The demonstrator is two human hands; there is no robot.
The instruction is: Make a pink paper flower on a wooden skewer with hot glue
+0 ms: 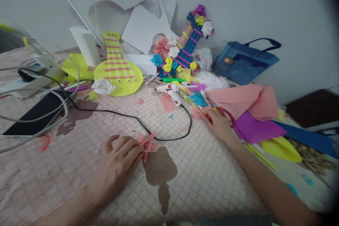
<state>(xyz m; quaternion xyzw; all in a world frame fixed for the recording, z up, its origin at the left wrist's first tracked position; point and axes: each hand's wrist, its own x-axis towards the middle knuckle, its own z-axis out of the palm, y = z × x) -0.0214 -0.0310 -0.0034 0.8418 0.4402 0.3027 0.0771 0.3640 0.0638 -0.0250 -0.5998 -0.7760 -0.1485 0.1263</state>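
My left hand [124, 155] rests low over the table, its thumb and fingers pinching a small pink paper flower [148, 144] with pointed petals. To the right, my right hand [217, 124] reaches into the paper scraps. Its fingers are closed at the end of a thin wooden stick [199, 109]. Scissors with red handles [229, 116] lie right beside this hand, partly hidden by it. Left of the stick, a white hot glue gun [173, 95] lies on its side, with its black cord [191, 123] looping back toward the flower.
A yellow paper guitar [119, 81] and a blue one [189, 47] with paper flowers lean at the back. Pink crepe paper [246, 99] and purple paper [251, 129] lie right, before a blue bag [243, 61]. Left are a black tablet [37, 113] and cables.
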